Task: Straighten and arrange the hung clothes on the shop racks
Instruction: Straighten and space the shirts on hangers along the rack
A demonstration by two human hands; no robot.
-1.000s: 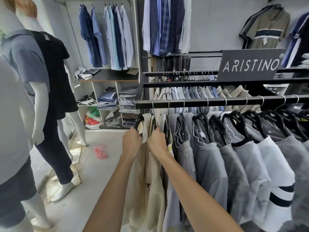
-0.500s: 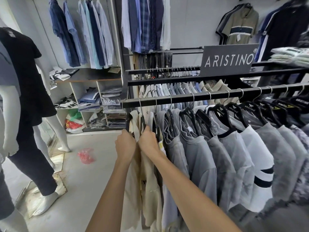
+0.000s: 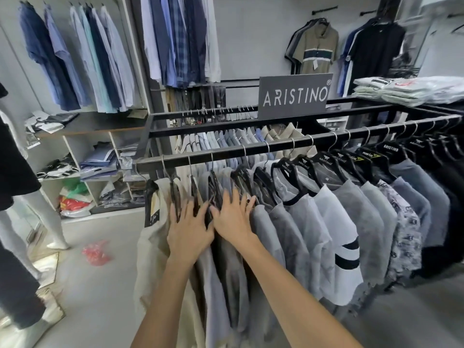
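A black rack rail [image 3: 276, 144] runs from centre left to upper right, hung with T-shirts on black hangers. Cream shirts [image 3: 155, 237] hang at its left end, grey shirts [image 3: 283, 227] in the middle, a white shirt with black sleeve stripes [image 3: 339, 232] and darker ones further right. My left hand [image 3: 189, 228] lies flat with fingers spread on the shirts near the left end. My right hand [image 3: 232, 217] is beside it, fingers spread and pushed between the grey shirts' shoulders. Neither hand grips anything.
An ARISTINO sign [image 3: 295, 96] stands on the rack top, folded shirts [image 3: 406, 90] to its right. Mannequins [image 3: 17, 177] stand at the left. Blue shirts [image 3: 75, 61] hang on the back wall above cluttered shelves [image 3: 98, 164]. A red plastic bag [image 3: 96, 252] lies on the floor.
Both hands have let go of the hanger tops, opened flat and shifted right along the rail onto the grey shirts. The view has swung to the right.
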